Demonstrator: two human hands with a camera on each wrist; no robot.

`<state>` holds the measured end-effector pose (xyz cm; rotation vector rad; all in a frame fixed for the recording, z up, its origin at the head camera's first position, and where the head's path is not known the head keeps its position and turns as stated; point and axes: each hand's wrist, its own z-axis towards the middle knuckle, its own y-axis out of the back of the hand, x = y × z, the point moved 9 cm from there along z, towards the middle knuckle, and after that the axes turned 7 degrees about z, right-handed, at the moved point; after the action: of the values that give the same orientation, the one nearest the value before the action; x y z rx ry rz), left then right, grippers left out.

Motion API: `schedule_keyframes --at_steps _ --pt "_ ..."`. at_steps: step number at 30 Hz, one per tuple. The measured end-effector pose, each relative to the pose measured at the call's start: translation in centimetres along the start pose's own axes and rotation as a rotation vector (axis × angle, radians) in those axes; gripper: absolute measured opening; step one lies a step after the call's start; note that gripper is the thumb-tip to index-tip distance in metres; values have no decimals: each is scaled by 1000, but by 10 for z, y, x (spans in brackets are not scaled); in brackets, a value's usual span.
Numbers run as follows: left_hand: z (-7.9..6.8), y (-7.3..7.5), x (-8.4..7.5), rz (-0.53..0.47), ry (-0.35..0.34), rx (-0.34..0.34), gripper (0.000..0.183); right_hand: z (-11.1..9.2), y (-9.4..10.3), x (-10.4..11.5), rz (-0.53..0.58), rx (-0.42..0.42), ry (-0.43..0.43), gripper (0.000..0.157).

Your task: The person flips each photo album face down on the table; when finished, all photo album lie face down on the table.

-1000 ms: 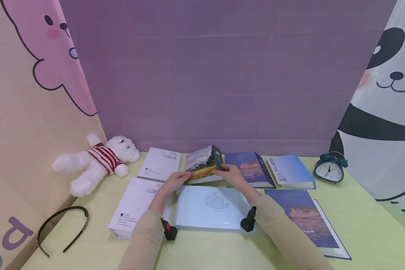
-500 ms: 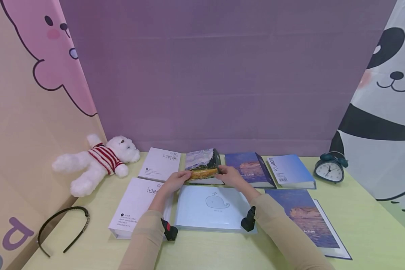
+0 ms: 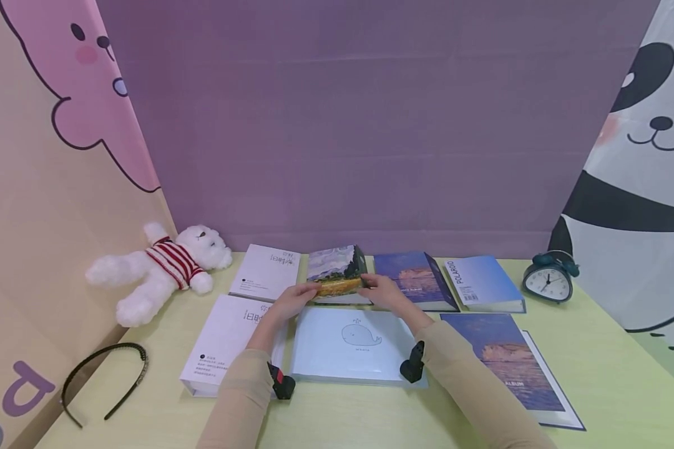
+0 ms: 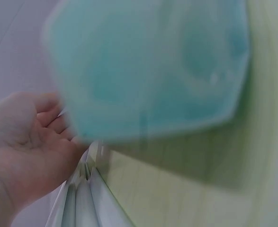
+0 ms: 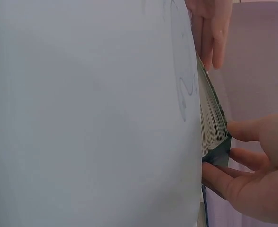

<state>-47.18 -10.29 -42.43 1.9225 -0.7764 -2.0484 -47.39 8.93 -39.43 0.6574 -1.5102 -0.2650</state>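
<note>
A thick photo album with a painted landscape cover (image 3: 337, 265) and dark green spine lies in the back row. My right hand (image 3: 383, 292) grips its near right corner; in the right wrist view the thumb (image 5: 245, 131) is on the cover edge and the fingers are at the spine side. My left hand (image 3: 292, 301) is at the near left corner, its fingers fairly straight in the right wrist view, touching or very close to the album. Below both wrists lies a white whale album (image 3: 348, 355). A blurred teal shape (image 4: 148, 71) covers much of the left wrist view.
White albums (image 3: 266, 274) lie at the left, one behind the other. Sea-cliff albums (image 3: 513, 368) and a blue Polaroid album (image 3: 480, 284) lie to the right. A plush bear (image 3: 171, 265), a black headband (image 3: 103, 355) and an alarm clock (image 3: 548, 284) stand or lie at the sides.
The painted album, tilted with its right side raised a second ago, now lies flat in the back row. My right hand has lowered slightly with it; the left hand has hardly moved.
</note>
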Motion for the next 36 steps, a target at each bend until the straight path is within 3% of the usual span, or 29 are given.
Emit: schedule_keyframes --at_steps 15,20,26,32,36 --pt "-3 2 -4 3 3 -29 37 -2 3 8 -18 -30 25 45" --pt "-4 7 -14 21 -38 -41 39 -2 10 21 -47 -61 79 39" --pt "-9 29 -21 38 -91 -97 39 2 15 38 -27 -107 142 36" --pt "-18 54 -20 -24 -86 -154 38 4 1 51 41 -83 215 32" --pt "-25 66 -24 11 -91 -166 38 5 -11 59 45 -59 265 31"
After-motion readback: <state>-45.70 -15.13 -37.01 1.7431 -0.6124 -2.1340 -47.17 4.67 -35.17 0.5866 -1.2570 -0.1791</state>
